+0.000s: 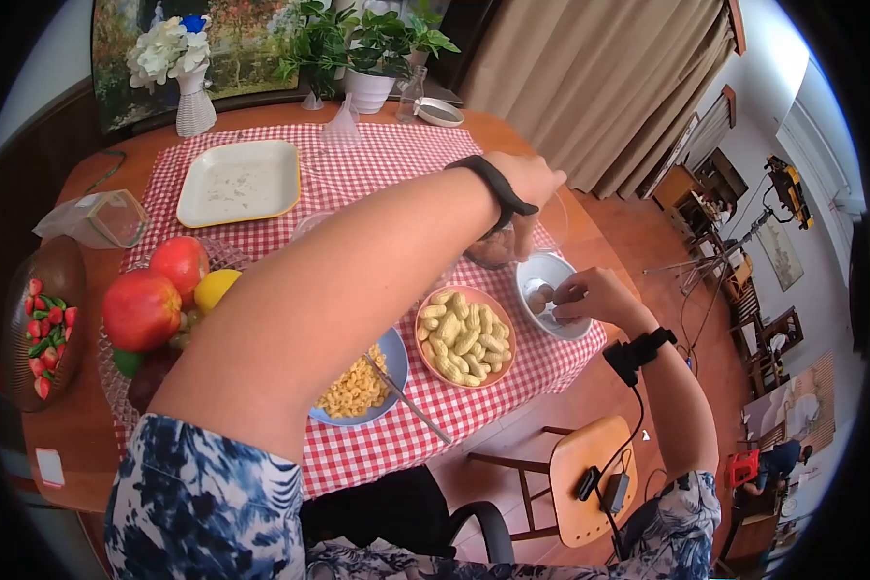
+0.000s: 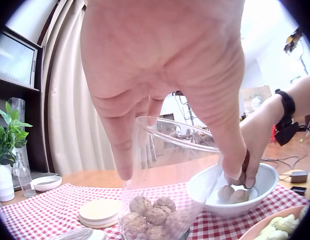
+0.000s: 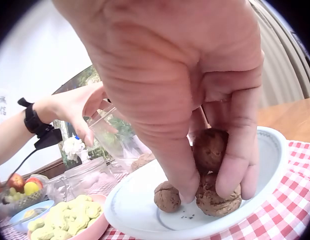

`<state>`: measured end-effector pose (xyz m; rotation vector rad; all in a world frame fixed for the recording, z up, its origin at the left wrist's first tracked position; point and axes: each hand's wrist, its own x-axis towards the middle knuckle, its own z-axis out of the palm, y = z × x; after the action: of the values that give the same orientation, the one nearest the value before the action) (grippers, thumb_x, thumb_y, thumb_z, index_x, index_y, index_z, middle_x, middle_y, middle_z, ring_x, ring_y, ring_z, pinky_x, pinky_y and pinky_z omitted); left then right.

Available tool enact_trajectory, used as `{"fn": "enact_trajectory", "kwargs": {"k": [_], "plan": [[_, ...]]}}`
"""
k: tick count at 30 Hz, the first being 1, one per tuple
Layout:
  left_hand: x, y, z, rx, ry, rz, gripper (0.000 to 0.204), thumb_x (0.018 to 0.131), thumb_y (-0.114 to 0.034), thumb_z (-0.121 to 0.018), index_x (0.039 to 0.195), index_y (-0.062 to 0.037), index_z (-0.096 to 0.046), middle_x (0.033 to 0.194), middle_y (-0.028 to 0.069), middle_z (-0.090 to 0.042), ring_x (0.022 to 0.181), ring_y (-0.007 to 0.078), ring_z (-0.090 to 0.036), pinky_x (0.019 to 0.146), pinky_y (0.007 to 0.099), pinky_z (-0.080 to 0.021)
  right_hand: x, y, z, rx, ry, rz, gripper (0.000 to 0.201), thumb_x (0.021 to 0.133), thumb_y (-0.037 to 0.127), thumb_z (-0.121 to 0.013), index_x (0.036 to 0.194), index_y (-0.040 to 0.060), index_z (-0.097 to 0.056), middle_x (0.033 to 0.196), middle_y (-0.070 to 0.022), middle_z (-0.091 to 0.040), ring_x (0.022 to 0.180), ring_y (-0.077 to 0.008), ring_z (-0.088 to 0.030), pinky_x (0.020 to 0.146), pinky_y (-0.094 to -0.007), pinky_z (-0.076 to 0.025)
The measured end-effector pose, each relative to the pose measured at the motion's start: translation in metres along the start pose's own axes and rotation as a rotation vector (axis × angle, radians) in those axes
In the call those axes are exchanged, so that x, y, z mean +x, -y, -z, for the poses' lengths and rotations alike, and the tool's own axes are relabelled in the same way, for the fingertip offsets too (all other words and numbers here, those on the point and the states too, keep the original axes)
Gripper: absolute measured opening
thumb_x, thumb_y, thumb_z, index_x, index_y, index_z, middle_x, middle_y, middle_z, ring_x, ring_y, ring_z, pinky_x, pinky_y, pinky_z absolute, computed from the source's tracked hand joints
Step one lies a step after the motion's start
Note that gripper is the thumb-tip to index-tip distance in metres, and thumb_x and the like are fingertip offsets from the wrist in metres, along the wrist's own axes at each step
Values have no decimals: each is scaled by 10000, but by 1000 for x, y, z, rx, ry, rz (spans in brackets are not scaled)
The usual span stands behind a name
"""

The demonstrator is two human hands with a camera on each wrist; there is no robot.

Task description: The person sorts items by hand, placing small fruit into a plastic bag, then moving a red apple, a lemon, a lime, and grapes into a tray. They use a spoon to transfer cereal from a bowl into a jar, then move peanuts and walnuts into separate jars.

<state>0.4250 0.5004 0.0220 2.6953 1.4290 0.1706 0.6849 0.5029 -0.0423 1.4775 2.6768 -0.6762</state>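
Note:
My left hand (image 1: 527, 184) holds a clear plastic jar (image 2: 165, 172) from above, with thumb and fingers spread around its rim. Several walnuts (image 2: 157, 215) lie at the bottom of the jar, which leans slightly. To the right of it stands a white bowl (image 1: 563, 326), and my right hand (image 1: 597, 295) reaches down into that bowl. Between its thumb and fingers it pinches a walnut (image 3: 210, 147). Below, a second walnut (image 3: 220, 200) sits under the fingertips, and another walnut (image 3: 167, 196) lies beside the thumb on the bowl's floor.
Nearer me are a pink bowl of peanuts (image 1: 466, 338) and a blue bowl (image 1: 396, 353) of yellow pieces with a spoon (image 1: 411, 404). Fruit (image 1: 141, 309) fills a glass dish at left. A white tray (image 1: 239, 184) lies farther back. Beside the jar is a round lid (image 2: 100, 210).

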Motion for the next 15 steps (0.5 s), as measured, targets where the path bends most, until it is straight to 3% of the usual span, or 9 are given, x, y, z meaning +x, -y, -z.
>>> {"fn": "enact_trajectory", "kwargs": {"k": [4, 6, 8, 10, 13, 15], "plan": [[-2, -3, 2, -16, 5, 1, 957, 483, -357, -940, 1222, 52, -491, 1028, 224, -697, 989, 354, -685, 819, 400, -577, 3, 4, 1, -58, 4, 2, 312, 703, 210, -835, 954, 41, -761, 851, -104, -752, 709, -184, -710, 689, -296, -554], [-1, -3, 1, -9, -5, -3, 942, 484, -355, -940, 1208, 52, -498, 1028, 223, -697, 988, 354, -685, 817, 400, -577, 1, 12, 13, 17, 46, -77, 322, 690, 222, -850, 933, 31, -758, 847, -118, -745, 703, -188, -709, 682, -306, -551], [-2, 0, -1, -2, -13, -5, 926, 485, -353, -940, 1194, 52, -504, 1028, 222, -697, 987, 353, -686, 815, 401, -578, -4, 28, 30, -173, -189, 182, 299, 700, 211, -850, 907, 17, -752, 822, -131, -734, 685, -193, -707, 666, -308, -547], [-4, 0, -2, -28, -57, -39, 919, 481, -360, -939, 1184, 52, -514, 1030, 221, -697, 988, 351, -686, 814, 401, -579, -2, 46, 41, -61, -395, 107, 173, 778, 127, -779, 889, 1, -739, 807, -116, -727, 723, -211, -711, 686, -310, -544], [-7, -3, 2, -35, -33, -4, 917, 475, -377, -936, 1181, 46, -532, 1042, 219, -696, 998, 347, -682, 829, 396, -576, 11, 81, 48, -45, -439, 226, 164, 780, 107, -760, 903, 2, -738, 834, -122, -733, 762, -233, -717, 725, -331, -549], [-6, 0, 1, -35, -28, -2, 918, 474, -383, -935, 1181, 45, -536, 1049, 219, -694, 1002, 346, -680, 837, 393, -573, 32, 82, 45, -171, -299, 472, 182, 772, 116, -749, 919, 10, -732, 862, -138, -729, 782, -285, -707, 742, -375, -547]]}}
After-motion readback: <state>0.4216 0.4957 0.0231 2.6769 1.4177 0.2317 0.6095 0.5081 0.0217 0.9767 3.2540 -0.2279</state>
